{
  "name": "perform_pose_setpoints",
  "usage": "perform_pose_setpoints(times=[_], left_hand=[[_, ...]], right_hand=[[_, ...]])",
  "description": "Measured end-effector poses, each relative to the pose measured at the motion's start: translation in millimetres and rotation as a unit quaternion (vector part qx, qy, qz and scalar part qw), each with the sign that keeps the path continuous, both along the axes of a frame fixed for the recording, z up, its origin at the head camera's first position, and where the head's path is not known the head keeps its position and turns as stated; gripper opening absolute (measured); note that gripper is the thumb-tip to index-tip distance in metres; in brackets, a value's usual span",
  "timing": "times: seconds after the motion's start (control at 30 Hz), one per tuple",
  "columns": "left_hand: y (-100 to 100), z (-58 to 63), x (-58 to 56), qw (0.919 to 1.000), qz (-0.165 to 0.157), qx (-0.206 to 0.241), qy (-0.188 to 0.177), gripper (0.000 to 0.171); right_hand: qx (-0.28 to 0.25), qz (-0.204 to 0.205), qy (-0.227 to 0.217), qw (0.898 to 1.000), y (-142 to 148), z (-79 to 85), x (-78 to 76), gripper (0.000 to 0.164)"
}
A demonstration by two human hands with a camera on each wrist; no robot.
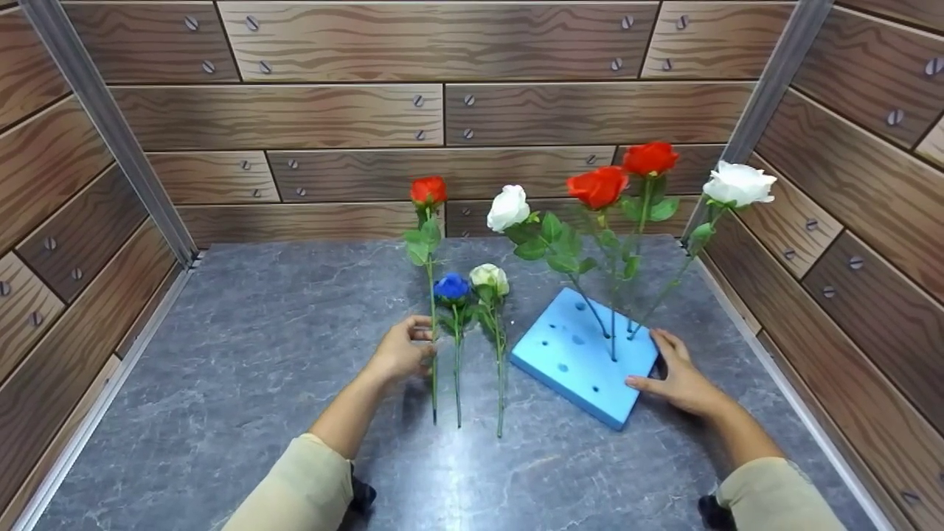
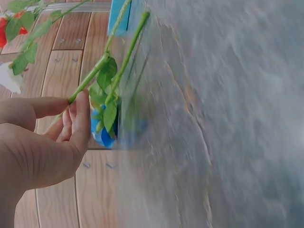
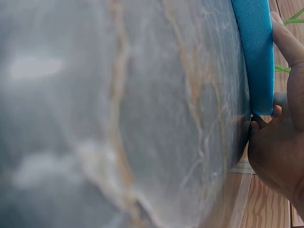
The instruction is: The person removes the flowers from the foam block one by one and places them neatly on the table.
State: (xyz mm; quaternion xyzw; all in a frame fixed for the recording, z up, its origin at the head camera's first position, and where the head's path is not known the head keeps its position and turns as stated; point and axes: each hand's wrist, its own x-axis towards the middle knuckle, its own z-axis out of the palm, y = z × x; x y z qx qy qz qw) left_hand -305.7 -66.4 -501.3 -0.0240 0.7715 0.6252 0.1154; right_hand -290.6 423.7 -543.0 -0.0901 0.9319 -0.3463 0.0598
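Pinching red rose by stem, left hand holds bloom toward back edge of tabletop; right hand grips blue block nearer right edge; blue rose, pale rose lie between.

Both arms reach in from the near edge of the surface, pale sleeves ending partway along the forearms. The left forearm slants toward the far right corner; its left hand is raised clear of the surface, midway between the side edges, thumb and fingertips brought together in a pinch. The right forearm slants toward the far left corner. The right hand sits nearer the right edge, thumb held apart from bent fingers (partly hidden from the wrist camera).
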Motion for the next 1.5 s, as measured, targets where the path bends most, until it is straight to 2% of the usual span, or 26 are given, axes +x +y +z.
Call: perform_pose_setpoints(times=[0.43, 0.8, 1.33, 1.5], left_hand=[[-13.0, -9.1, 4.7, 0.9981, -0.023, 0.012, -0.055, 0.053], [-16.3, -10.5, 7.7, 0.9954, -0.041, 0.003, -0.086, 0.052], [-15.0, -13.9, 7.0, 0.9948, -0.047, -0.028, -0.086, 0.054], [-14.4, -14.2, 8.7, 0.9945, -0.053, -0.057, -0.070, 0.056]], right_hand=[[0.010, -0.003, -0.001, 1.000, -0.6, -0.1, 0.1, 0.118], [0.001, -0.004, -0.004, 1.000, -0.8, 1.8, 1.8, 0.118], [-0.002, -0.003, -0.006, 1.000, -0.2, 1.5, 1.5, 0.118], [-0.003, -0.005, -0.003, 1.000, -0.1, 0.1, 1.3, 0.117]])
